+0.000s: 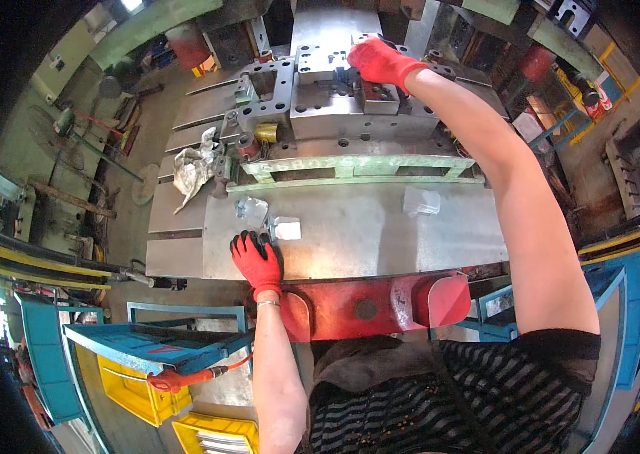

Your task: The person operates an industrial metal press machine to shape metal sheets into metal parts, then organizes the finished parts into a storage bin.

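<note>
My left hand [258, 263], in a red glove with dark fingertips, lies on the near left part of a flat steel plate [335, 246]. Its fingers are stretched out and a little apart, close to a small bright sheet-metal piece [286, 228]. Just beyond that piece is a small pile of similar metal pieces [252, 211]. My right hand [380, 62], also in a red glove, reaches far forward over the steel die [323, 62] and beside a raised block [379, 98]. Its fingers are curled, and what they hold, if anything, is hidden.
Another stack of thin metal pieces [421, 201] lies on the plate's right. A crumpled rag [196, 168] sits at the left. A pale green bar [358, 168] crosses before the die. Nearby are a red bracket [369, 306], a blue cart [161, 346] and yellow bins [134, 387].
</note>
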`<state>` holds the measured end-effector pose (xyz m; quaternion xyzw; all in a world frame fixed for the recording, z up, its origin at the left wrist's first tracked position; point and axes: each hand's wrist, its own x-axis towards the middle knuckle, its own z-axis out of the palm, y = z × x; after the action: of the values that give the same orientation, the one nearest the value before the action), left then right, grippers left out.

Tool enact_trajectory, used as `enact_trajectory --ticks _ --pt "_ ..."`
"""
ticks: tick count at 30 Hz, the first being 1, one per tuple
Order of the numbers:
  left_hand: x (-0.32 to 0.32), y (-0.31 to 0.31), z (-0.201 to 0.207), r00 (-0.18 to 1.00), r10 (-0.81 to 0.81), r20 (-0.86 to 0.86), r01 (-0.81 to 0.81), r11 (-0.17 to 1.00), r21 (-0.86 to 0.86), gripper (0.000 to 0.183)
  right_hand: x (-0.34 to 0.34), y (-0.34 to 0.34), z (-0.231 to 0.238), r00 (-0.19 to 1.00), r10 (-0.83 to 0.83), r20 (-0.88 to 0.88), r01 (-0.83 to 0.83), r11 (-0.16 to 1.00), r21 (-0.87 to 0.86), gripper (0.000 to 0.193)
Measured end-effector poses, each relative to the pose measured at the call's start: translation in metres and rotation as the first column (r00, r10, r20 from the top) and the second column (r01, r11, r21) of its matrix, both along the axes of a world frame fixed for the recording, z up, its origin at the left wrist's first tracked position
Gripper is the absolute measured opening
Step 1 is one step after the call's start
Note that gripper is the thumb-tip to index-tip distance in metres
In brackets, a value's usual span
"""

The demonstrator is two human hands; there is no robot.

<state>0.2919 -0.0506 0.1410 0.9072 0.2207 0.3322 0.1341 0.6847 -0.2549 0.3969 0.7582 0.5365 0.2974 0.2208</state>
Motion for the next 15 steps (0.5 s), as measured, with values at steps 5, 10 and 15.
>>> enact_trajectory --ticks 5,10,15 --pt "0.001 -0.001 0.003 1.0 0.002 -0.012 -0.003 1.0 -0.02 0.046 -0.007 -0.003 0.012 0.959 -0.109 -0.261 0.139 0.985 0.102 0.012" --pt "-0.003 -0.001 0.003 1.0 0.01 0.012 -0.009 1.0 -0.02 0.045 -0.019 -0.014 0.009 0.945 0.026 -0.325 0.102 0.923 0.37 0.031" --pt "-0.001 -0.003 0.005 1.0 -0.004 -0.014 0.004 1.0 0.014 0.043 -0.031 -0.017 -0.002 0.782 -0.206 -0.589 0.398 0.891 0.217 0.035"
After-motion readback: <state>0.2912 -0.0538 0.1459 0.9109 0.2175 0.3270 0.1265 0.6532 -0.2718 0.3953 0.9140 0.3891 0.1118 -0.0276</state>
